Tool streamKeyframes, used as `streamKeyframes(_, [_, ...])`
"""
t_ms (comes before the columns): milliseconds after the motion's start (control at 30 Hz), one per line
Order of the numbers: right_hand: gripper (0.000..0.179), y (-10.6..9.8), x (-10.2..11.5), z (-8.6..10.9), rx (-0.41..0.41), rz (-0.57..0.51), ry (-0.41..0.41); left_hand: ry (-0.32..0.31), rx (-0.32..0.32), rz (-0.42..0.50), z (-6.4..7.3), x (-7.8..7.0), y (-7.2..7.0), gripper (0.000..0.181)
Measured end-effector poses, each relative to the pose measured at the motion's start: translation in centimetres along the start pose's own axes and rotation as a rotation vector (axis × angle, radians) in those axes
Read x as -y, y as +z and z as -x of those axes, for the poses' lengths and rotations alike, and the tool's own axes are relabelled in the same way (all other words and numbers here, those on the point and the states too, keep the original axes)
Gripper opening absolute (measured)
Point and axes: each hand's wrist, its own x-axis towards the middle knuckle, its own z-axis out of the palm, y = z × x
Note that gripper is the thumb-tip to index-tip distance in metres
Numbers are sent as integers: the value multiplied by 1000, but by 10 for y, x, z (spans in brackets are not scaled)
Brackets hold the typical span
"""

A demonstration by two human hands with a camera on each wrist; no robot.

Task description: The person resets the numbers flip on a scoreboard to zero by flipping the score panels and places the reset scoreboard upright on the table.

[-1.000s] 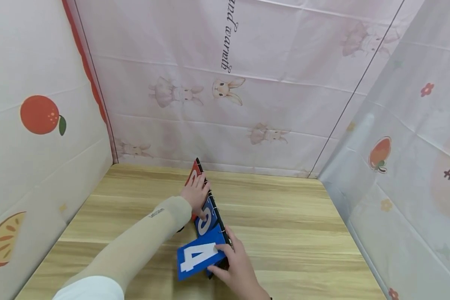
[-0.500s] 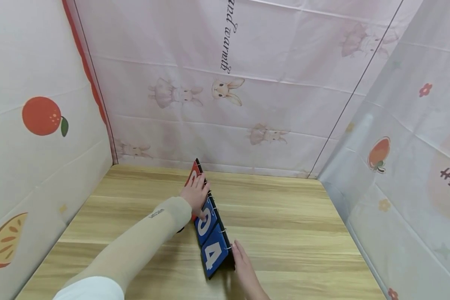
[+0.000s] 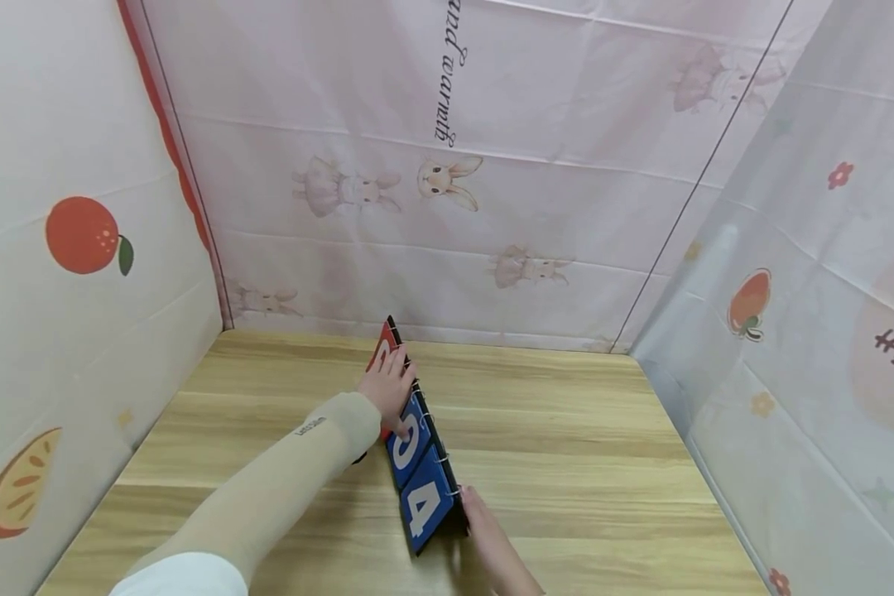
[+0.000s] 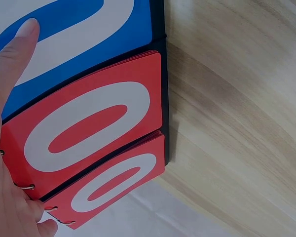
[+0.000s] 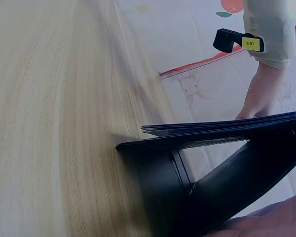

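A tabletop flip scoreboard (image 3: 426, 501) stands like a tent on the table, its ring-bound cards facing left. A blue card with a white 4 (image 3: 421, 507) lies against the near end; red cards with white zeros (image 4: 89, 126) are toward the far end. My left hand (image 3: 389, 387) grips the scoreboard over its top ridge, thumb (image 4: 27, 32) on a blue card and fingers behind. At the near end, my right hand (image 3: 487, 534) rests against the black back panel, fingers extended. In the right wrist view the scoreboard's open underside (image 5: 227, 182) shows black.
The wood-grain table (image 3: 566, 463) extends on both sides of the scoreboard. Printed cloth walls (image 3: 387, 207) enclose the back and sides. A black wrist strap with a yellow label (image 5: 250, 44) is on my left sleeve.
My right hand has let go of the blue 4 card, which now lies flat on the panel. That hand has moved right, to the back panel. The left hand keeps its place.
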Motion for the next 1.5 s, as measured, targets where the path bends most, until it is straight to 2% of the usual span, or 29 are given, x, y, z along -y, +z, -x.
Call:
streamKeyframes(333, [78, 0, 2, -2, -32, -31, -12, -3, -15, -2, 0, 1, 3, 126])
streamKeyframes(567, [85, 2, 4, -3, -50, -106, 9, -4, -16, -9, 0, 0, 2, 125])
streamKeyframes(833, [80, 3, 3, -4, -120, -81, -6, -9, -15, 2, 0, 0, 2, 125])
streamKeyframes(1000, [87, 2, 5, -7, -147, -115, -6, -11, -13, 8, 0, 0, 2, 126])
streamKeyframes(1233, [88, 4, 7, -11, -237, -125, 19, -11, -7, 15, 1, -1, 1, 126])
streamKeyframes(1500, [80, 3, 12, -7, -319, -234, -79, -1, -32, -24, 3, 0, 1, 128])
